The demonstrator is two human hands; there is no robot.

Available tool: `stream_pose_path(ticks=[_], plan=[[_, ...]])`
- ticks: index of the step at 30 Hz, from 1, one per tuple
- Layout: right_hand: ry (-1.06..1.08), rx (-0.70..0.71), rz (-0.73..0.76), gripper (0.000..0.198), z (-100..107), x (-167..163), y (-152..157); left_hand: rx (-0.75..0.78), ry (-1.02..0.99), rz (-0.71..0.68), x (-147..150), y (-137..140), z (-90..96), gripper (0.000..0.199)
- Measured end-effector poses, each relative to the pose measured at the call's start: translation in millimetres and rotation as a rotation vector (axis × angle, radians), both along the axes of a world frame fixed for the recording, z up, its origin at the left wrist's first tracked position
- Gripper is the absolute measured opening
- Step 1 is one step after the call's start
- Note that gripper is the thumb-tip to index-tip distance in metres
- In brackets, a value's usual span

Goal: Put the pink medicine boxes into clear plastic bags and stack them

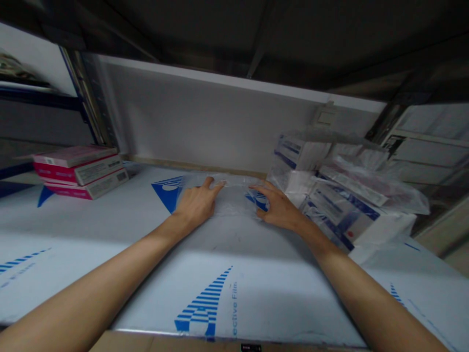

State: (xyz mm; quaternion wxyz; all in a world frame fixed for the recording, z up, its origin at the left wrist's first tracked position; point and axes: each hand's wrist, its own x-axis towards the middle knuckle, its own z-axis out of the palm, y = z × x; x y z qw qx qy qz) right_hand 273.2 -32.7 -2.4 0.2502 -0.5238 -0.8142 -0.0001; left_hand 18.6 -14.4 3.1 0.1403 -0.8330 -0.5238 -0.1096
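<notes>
Clear, thin plastic sheet (233, 201) lies between and partly under the palm-down left hand (197, 201), fingers spread, and the curved right hand (281, 208), thumb apart from fingers, with pink-and-white boxes (81, 171) leftward and plastic-wrapped white-and-blue boxes (339, 205) rightward.

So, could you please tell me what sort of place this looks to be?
Probably a storeroom or stock area, judging by the film-covered shelf, the stack of pink boxes on the left, and the white-and-blue boxes in clear plastic on the right.
</notes>
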Motion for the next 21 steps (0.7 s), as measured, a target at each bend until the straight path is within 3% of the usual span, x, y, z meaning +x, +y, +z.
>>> stream_pose_path(ticks=[5,9,12,15,18,21], plan=[[0.092,0.101,0.005,0.037,-9.3,-4.3,6.9,-0.005,-0.023,-0.025,3.1,-2.6,1.3,0.059],[0.212,0.164,-0.003,0.017,-16.1,-7.1,10.2,0.019,-0.076,-0.066,6.8,-6.2,2.4,0.037],[0.177,0.172,-0.054,0.023,-14.1,-9.5,6.1,0.039,-0.083,-0.089,7.7,-6.3,1.4,0.036],[-0.045,0.189,-0.099,0.047,-6.4,-10.7,-1.6,0.057,-0.039,-0.072,6.2,-4.8,0.7,0.037],[-0.295,0.212,-0.123,0.056,-0.1,-9.8,-7.5,0.09,-0.011,-0.024,3.7,-2.9,1.0,0.066],[-0.353,0.239,-0.11,0.053,0.4,-7.9,-8.0,0.062,-0.011,0.016,2.2,-1.9,1.7,0.084]])
